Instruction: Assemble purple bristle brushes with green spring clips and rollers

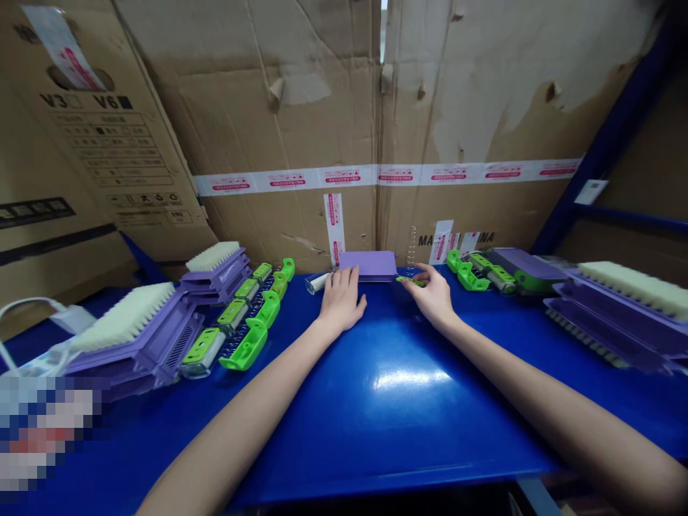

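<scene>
At the back of the blue table (376,423), a flat purple plastic piece (373,265) lies between my hands. My left hand (342,297) is open, its fingers stretched forward over the left end of that piece; whether they press on it I cannot tell. A small clear-and-white part (318,284) lies just left of these fingers. My right hand (434,295) is closed, thumb and fingers pinching a small bright green plastic piece (409,280) by the purple piece's right end. My fingers hide part of the green piece.
Stacked purple pieces with cream bristle pads (129,315) stand at left, beside rows of green clips (252,344) and springs. More green clips (473,276) and a purple brush stack (628,308) are at right. Cardboard (295,129) walls the back; a blue post (607,136) rises right.
</scene>
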`<state>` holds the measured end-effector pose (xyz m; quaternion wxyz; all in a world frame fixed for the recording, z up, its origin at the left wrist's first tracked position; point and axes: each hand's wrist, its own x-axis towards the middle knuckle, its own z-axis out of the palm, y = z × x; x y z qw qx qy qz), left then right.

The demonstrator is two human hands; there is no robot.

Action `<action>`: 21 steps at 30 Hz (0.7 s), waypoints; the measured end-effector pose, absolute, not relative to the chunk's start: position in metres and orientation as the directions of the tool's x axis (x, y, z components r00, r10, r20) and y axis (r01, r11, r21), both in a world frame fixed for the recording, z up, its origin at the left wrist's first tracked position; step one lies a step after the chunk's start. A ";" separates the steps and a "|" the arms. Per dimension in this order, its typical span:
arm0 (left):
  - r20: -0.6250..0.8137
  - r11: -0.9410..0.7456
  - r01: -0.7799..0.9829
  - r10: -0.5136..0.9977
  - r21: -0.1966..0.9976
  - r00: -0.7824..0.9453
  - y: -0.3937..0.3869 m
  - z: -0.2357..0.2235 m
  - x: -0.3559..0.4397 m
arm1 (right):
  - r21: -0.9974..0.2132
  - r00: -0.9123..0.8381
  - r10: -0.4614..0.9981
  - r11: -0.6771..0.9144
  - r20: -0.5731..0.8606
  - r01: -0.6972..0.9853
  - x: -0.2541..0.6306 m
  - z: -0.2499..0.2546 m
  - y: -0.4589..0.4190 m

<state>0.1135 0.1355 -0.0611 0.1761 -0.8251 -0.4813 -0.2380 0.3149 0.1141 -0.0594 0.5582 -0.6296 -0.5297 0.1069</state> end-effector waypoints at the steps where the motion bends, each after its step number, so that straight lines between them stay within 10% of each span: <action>1: 0.564 -0.468 0.881 0.711 -0.065 0.419 0.134 -0.061 0.113 | -0.816 0.425 0.783 0.175 0.455 0.551 0.316 -0.059 0.114; 21: 0.598 -0.526 0.848 0.660 -0.066 0.455 0.135 -0.063 0.110 | -0.696 0.366 0.722 0.218 0.587 0.684 0.331 -0.039 0.108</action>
